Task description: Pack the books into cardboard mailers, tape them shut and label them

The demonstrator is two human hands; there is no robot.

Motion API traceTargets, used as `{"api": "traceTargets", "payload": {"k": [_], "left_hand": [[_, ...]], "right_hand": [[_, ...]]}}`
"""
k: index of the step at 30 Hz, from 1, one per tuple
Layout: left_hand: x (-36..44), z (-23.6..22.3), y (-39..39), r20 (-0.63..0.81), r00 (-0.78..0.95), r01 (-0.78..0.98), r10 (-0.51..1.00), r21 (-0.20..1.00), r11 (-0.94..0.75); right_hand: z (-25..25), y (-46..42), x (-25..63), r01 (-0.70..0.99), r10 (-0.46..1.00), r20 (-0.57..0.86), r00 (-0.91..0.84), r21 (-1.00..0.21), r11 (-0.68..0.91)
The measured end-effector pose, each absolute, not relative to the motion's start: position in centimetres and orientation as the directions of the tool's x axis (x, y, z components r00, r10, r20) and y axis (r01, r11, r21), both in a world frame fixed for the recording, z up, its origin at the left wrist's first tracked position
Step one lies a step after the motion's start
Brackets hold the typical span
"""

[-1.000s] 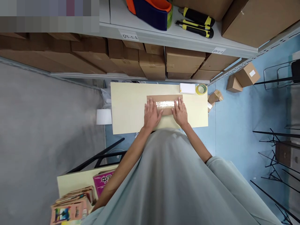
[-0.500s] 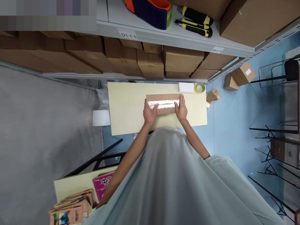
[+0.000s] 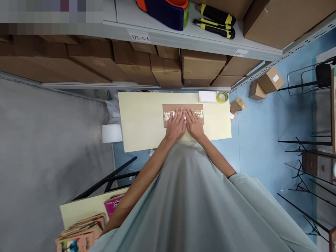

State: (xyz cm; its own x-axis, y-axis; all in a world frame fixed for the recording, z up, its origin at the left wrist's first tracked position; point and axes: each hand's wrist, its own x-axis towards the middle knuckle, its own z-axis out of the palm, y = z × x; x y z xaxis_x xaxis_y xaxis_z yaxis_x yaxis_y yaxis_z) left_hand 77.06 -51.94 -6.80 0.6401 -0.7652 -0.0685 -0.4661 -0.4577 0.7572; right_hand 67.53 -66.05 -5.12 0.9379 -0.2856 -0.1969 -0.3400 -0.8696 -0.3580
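Observation:
A brown cardboard box (image 3: 168, 123) lies on the pale yellow table (image 3: 141, 122), with a shiny strip of clear tape (image 3: 167, 115) running along its top. Both of my hands rest flat on it near its middle, side by side. My left hand (image 3: 176, 126) has its fingers stretched over the tape. Close beside it, my right hand (image 3: 194, 125) lies with fingers extended across the strip too. Neither hand grips anything. Parts of the tape and box are hidden under the hands.
At the table's back right are a white box (image 3: 207, 97) and a roll of yellow tape (image 3: 222, 97). Behind stands a shelf (image 3: 170, 38) with cardboard boxes and utility knives (image 3: 216, 26). A stack of books (image 3: 81, 232) sits at lower left.
My hands have moved from the box's two ends to its middle and now lie flat on the tape. The box now lies flat on the table. The view has shifted slightly.

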Motion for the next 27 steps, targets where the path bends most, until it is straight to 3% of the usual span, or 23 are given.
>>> {"api": "traceTargets", "payload": {"k": [2,7,10,17,23,27], "left_hand": [[76.7,-6.4,-51.6,-0.102,0.563,-0.510,-0.820,0.738,-0.441],[77.9,-6.7,-48.0,-0.142,0.632,-0.513,-0.762,0.660,-0.548],[77.9,-6.4,-47.1,-0.182,0.690,-0.496,-0.701,0.586,-0.641],[76.0,-5.3,-49.1,-0.180,0.484,-0.662,-0.856,0.564,-0.493],[76.6,-5.5,-46.9,-0.164,0.598,-0.605,-0.784,0.549,-0.576],[76.4,-5.6,-47.9,-0.129,0.602,-0.597,-0.788,0.583,-0.551]], "right_hand": [[-4.9,-66.2,67.1,-0.292,-0.221,-0.224,0.949,-0.360,-0.886],[-5.0,-68.7,64.4,-0.470,-0.423,-0.209,0.881,-0.296,-0.832],[-5.2,-68.7,63.9,-0.496,-0.454,-0.202,0.868,-0.294,-0.817],[-5.2,-65.9,65.2,-0.286,-0.226,-0.200,0.953,-0.361,-0.888],[-5.0,-66.9,63.9,-0.391,-0.343,-0.193,0.919,-0.342,-0.855],[-5.3,-65.7,65.1,-0.357,-0.307,-0.188,0.933,-0.376,-0.855]]}}
